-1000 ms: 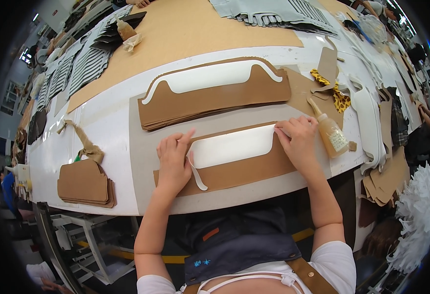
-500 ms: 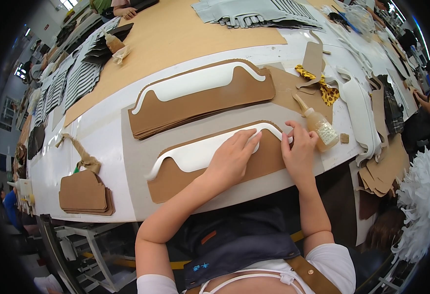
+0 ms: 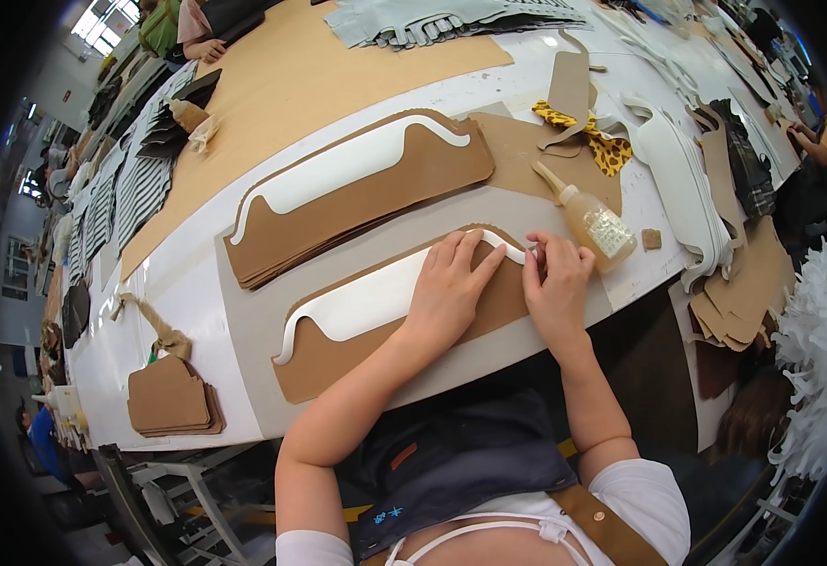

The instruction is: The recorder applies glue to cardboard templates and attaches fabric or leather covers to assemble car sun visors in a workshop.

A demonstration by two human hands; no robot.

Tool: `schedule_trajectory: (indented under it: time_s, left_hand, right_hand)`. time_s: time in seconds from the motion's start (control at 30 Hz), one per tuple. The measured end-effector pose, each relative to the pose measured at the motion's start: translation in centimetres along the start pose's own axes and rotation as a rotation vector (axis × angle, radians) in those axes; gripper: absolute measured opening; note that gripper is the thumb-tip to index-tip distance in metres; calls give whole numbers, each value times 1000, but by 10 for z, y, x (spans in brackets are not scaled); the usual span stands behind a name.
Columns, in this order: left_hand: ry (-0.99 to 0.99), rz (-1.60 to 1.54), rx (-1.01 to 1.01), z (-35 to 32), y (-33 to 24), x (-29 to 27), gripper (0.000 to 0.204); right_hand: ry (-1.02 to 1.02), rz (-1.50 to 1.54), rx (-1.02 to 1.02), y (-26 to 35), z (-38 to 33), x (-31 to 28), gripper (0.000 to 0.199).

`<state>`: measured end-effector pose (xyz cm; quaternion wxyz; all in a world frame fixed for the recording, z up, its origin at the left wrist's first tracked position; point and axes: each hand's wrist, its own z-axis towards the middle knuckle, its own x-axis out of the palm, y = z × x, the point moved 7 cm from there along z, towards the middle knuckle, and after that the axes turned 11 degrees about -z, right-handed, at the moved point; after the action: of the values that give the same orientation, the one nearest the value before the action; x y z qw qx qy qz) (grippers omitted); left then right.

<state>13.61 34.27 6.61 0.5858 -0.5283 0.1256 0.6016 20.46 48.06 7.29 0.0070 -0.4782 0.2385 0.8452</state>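
Observation:
A white shaped piece (image 3: 362, 307) with narrow curved ends lies on a brown panel (image 3: 314, 373) close to me. My left hand (image 3: 446, 292) rests on its right half, palm down and fingers spread. At the strip's right end, my right hand (image 3: 560, 283) is closed, thumb and fingertips pinching the narrow tip. That tip is mostly hidden by the fingers. Just beyond is a stack of brown panels (image 3: 366, 208), with a matching white piece (image 3: 329, 177) on top. A plastic bottle (image 3: 597, 226) of amber liquid with a long nozzle lies right of my right hand.
Both panels lie on a grey sheet (image 3: 244, 330). Small brown cut pieces (image 3: 173, 396) are stacked at the left. Yellow spotted fabric (image 3: 610, 154), long white pieces (image 3: 673, 179) and tan pieces (image 3: 739, 297) are at the right. Another person's hand (image 3: 206, 50) rests at the far left.
The whole view has shifted, so the table things appear farther left. The white piece's left end, blurred at the panel's edge before, now lies on the panel. Both hands keep their places on the piece.

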Motion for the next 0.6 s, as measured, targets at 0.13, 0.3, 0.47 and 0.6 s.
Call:
schedule_trajectory:
  time_s: [0.13,0.3,0.47,0.6]
  left_hand:
    - [-7,-22,9,0,-1,-1,56]
    - [3,-47,14,0,-2,0,59]
    - [4,-63,28,1,-2,0,60]
    - [4,-61,47,1,-3,2,61]
  right_hand:
    - [12,8,36,-2,-1,1,28]
    - [27,-12,36,-2,-3,3,32]
    - [27,-26,28,-2,-3,4,35]
    - [26,-30,37,-3,-5,3,37]
